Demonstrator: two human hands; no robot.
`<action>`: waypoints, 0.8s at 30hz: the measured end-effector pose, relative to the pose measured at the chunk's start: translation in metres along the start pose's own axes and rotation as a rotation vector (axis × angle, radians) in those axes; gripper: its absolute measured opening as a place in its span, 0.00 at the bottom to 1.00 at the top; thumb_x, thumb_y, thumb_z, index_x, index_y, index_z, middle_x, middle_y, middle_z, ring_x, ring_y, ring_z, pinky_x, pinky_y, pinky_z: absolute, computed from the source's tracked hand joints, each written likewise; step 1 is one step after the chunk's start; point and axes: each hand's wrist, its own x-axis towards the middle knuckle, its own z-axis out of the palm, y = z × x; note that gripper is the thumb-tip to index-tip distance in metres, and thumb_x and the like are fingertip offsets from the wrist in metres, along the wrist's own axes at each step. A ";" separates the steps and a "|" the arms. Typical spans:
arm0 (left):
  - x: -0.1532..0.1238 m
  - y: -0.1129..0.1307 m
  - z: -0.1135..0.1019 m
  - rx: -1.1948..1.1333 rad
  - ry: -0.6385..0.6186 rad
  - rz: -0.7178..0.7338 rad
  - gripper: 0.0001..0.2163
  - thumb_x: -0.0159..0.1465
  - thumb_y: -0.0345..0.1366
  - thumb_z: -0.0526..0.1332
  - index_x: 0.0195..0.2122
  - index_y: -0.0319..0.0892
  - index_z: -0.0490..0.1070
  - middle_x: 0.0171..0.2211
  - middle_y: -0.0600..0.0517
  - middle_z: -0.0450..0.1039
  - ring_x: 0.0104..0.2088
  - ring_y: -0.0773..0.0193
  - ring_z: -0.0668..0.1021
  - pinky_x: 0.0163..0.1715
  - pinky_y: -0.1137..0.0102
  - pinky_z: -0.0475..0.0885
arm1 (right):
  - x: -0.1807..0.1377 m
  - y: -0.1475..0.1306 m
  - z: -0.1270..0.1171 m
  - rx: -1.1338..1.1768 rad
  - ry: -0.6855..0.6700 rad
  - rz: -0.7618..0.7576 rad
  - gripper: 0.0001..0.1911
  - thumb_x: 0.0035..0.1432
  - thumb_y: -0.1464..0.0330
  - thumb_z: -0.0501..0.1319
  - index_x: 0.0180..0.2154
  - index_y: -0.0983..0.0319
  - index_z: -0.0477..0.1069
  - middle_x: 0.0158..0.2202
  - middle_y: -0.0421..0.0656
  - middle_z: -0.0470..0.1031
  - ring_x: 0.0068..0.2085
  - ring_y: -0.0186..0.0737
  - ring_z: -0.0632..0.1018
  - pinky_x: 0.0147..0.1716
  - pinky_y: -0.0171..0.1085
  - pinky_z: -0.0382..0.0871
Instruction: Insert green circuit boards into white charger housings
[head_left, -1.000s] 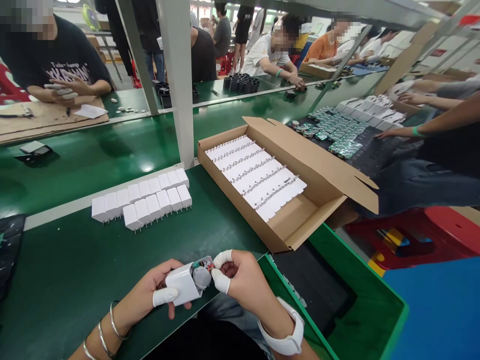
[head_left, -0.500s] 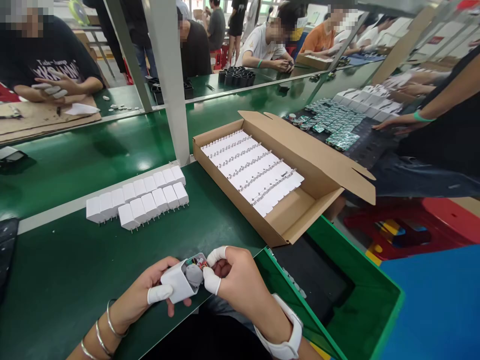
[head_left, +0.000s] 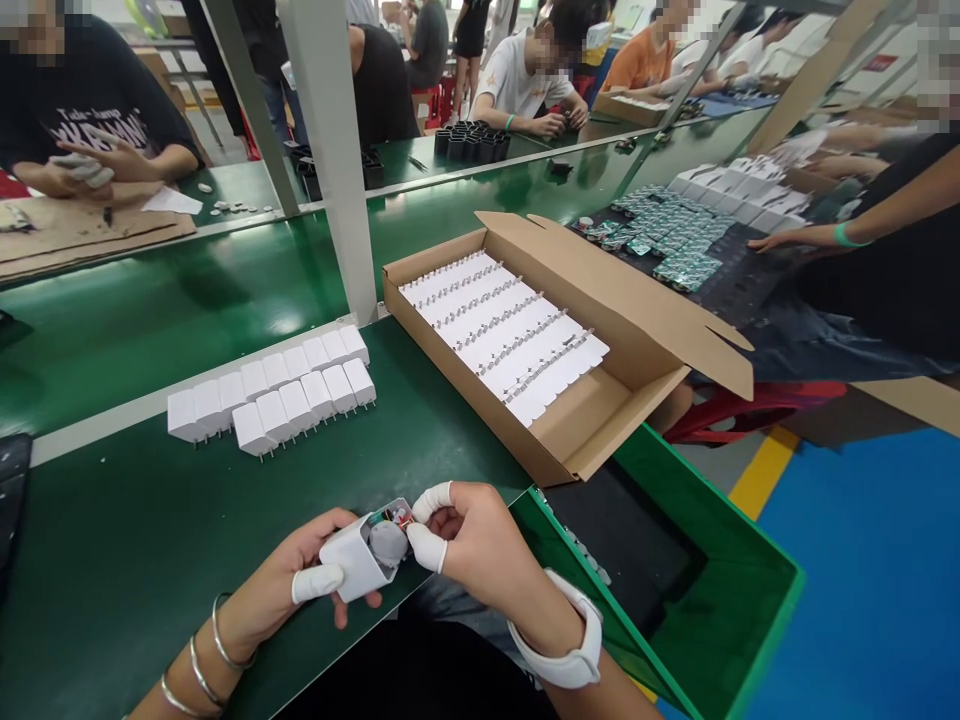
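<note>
Over bench point(head_left: 150, 540): left hand point(head_left: 296, 560) gripping housing point(head_left: 351, 566); shirt lettering point(head_left: 105, 131) blurred.

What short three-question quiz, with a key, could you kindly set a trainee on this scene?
1. Which of the person's wrists wears the white band?
A) left
B) right
2. True or false: the cardboard box is open, with white pieces in rows inside.
3. Fill in: the left hand holds the white housing, while the right hand is at its ____ end.

Key: 1. B; 2. true; 3. open
</note>
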 end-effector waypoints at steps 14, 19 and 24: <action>0.001 0.001 -0.001 -0.010 -0.015 -0.013 0.17 0.56 0.43 0.67 0.43 0.41 0.69 0.38 0.46 0.79 0.35 0.55 0.82 0.23 0.75 0.76 | 0.001 -0.002 0.004 -0.043 -0.074 0.019 0.03 0.44 0.70 0.62 0.24 0.64 0.69 0.21 0.37 0.67 0.23 0.32 0.67 0.22 0.30 0.60; 0.000 -0.002 -0.004 0.009 -0.027 0.003 0.17 0.57 0.43 0.67 0.44 0.41 0.69 0.37 0.47 0.78 0.36 0.54 0.82 0.24 0.73 0.76 | 0.006 0.007 0.007 0.015 -0.156 0.043 0.07 0.42 0.70 0.68 0.25 0.65 0.72 0.22 0.37 0.70 0.24 0.31 0.70 0.23 0.29 0.62; 0.000 -0.005 -0.003 0.025 -0.016 0.000 0.17 0.55 0.44 0.67 0.42 0.41 0.70 0.35 0.48 0.78 0.34 0.56 0.81 0.24 0.73 0.75 | 0.014 0.014 0.006 0.318 -0.455 0.143 0.20 0.43 0.60 0.70 0.37 0.66 0.77 0.32 0.44 0.77 0.30 0.35 0.76 0.29 0.33 0.70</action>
